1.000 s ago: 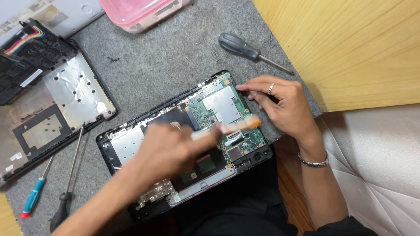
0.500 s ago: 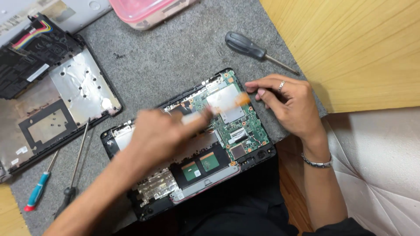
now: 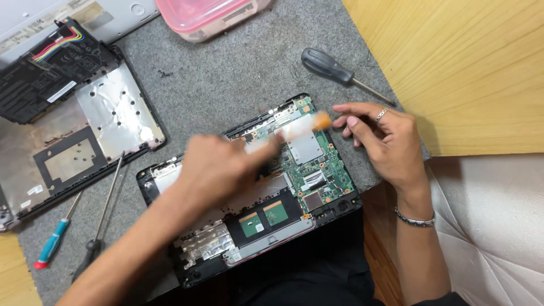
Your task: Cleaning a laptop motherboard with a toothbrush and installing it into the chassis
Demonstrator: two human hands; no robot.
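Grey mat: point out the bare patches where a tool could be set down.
The grey mat is bare between the pink container, the detached bottom cover and the opened laptop, reaching right toward the black-handled screwdriver. Crowded: lower left, where two screwdrivers lie, and over the laptop, under the left hand and right hand.

The left hand now lies higher over the opened laptop than a second ago. Its blurred brush has swept from the lower board toward the upper edge, tip nearer the right hand.
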